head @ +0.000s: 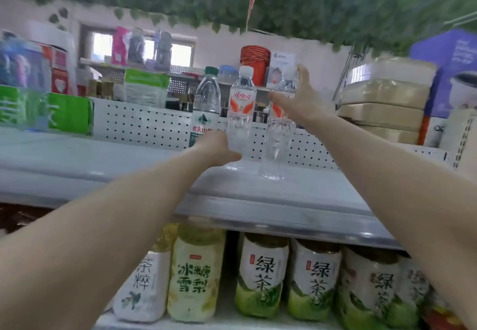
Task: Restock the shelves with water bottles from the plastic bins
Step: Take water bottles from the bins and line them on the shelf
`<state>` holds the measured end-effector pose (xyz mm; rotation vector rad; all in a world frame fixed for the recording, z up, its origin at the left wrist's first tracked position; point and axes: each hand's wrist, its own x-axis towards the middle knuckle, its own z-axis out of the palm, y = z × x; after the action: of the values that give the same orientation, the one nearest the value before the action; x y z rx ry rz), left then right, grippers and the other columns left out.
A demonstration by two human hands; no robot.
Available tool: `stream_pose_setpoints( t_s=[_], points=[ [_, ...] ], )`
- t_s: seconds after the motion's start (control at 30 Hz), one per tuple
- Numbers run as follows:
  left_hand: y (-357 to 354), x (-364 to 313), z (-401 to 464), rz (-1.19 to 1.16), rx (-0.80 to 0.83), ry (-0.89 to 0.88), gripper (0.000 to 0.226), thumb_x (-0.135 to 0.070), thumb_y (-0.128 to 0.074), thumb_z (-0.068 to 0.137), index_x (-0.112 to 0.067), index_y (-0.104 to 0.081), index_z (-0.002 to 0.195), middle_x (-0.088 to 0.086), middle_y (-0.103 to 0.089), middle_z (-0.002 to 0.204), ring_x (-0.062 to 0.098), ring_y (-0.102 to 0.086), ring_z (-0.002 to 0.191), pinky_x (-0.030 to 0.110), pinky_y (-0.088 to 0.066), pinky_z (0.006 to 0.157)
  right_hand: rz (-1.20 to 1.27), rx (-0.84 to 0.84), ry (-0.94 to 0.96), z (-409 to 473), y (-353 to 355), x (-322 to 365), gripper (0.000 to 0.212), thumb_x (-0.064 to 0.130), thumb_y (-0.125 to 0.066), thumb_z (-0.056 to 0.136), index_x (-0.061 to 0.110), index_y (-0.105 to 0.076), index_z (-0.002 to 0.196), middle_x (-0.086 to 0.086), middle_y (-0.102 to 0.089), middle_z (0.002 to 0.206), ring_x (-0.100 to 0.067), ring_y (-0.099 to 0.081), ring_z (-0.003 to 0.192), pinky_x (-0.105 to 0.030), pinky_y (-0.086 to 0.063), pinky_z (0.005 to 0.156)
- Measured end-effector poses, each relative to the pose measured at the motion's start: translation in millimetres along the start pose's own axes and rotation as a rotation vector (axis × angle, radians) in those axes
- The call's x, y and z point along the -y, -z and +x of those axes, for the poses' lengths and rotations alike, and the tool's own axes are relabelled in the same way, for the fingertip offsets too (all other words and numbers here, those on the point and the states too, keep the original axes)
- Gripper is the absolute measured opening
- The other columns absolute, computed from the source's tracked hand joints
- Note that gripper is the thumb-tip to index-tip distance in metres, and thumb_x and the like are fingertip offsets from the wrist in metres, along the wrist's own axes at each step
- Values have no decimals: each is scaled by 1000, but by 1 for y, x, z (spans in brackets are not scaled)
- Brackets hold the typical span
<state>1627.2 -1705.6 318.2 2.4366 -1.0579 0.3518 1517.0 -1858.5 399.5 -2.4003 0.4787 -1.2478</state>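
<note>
Three clear water bottles stand upright on the grey top shelf. The left bottle has a green cap. My left hand grips the lower part of the middle bottle, which has a white cap and a red label. My right hand is spread, thumb up and fingers straight, at the top of the right bottle; its cap is hidden behind the hand. That bottle's base rests on the shelf.
A white perforated back panel runs behind the bottles. Green boxes sit at the shelf's left, stacked tan packages at its right. Several tea bottles fill the shelf below. A red bucket stands further back.
</note>
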Motion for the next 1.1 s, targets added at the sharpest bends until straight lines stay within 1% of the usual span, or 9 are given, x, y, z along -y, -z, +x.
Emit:
stream_pose_setpoints(
  t_s=[0.07, 0.2, 0.27, 0.37, 0.5, 0.6, 0.67, 0.97, 1.1],
  points=[
    [-4, 0, 9, -33, 12, 1, 39, -46, -64, 87, -16, -43, 74, 0, -45, 76, 16, -44, 69, 24, -33, 54, 21, -6, 16, 8, -12, 1, 88, 47, -66, 87, 35, -7, 152, -8, -45, 148, -34, -56, 116, -54, -46, 99],
    [-9, 1, 20, -62, 43, 14, 42, -44, -67, 86, -14, -41, 75, 0, -45, 75, 13, -43, 64, 26, -31, 50, 26, -15, 34, 19, -29, -1, 87, 47, -68, 86, 35, -9, 149, -5, -46, 146, -34, -53, 120, -58, -43, 101],
    [-10, 2, 23, -83, 63, 20, 42, -43, -70, 85, -10, -44, 89, 1, -46, 79, 15, -45, 69, 26, -33, 51, 8, -14, 48, 23, -32, -5, 85, 48, -67, 86, 35, -10, 148, -6, -48, 144, -35, -55, 118, -58, -44, 100],
    [-12, 3, 24, -128, 87, 17, 58, -39, -71, 85, -5, -40, 120, 6, -49, 96, 23, -50, 85, 30, -40, 66, -26, -12, 61, 27, -32, -7, 78, 51, -63, 87, 34, -14, 146, -8, -52, 138, -34, -60, 108, -56, -49, 94],
    [-17, 1, 25, -148, 81, 22, 68, -36, -68, 87, 0, -32, 133, 9, -51, 110, 25, -50, 92, 32, -42, 73, -180, -60, 76, 31, -25, -4, 76, 68, -52, 86, 29, -21, 144, -7, -52, 140, -31, -59, 112, -52, -48, 96],
    [-17, 0, 23, -137, 68, 21, 67, -35, -67, 89, 0, -31, 134, 9, -49, 106, 25, -50, 92, 31, -41, 71, -249, -46, 121, 31, -23, -4, 77, 55, -61, 90, 25, -20, 148, -7, -45, 147, -30, -49, 126, -49, -41, 101],
    [-18, 0, 22, -125, 59, 17, 66, -36, -67, 89, 0, -32, 133, 10, -51, 108, 25, -51, 93, 30, -41, 70, -249, -44, 129, 31, -24, -4, 76, 50, -62, 91, 24, -20, 148, -8, -44, 147, -31, -48, 128, -48, -39, 102],
    [-14, 2, 17, -52, 18, 21, 62, -44, -71, 84, -5, -42, 123, 11, -56, 112, 26, -53, 94, 32, -41, 70, -363, -64, 144, 20, -24, -5, 76, 48, -56, 94, 26, -11, 151, -14, -44, 145, -34, -52, 120, -49, -45, 94],
    [-2, -8, -1, 0, -117, 13, 56, -39, -70, 86, -4, -44, 120, 13, -58, 110, 25, -49, 89, 31, -37, 71, -523, -61, 246, -18, -6, -17, 68, 47, -50, 97, 26, -14, 151, -17, -46, 138, -34, -57, 109, -46, -50, 85]
  ],
)
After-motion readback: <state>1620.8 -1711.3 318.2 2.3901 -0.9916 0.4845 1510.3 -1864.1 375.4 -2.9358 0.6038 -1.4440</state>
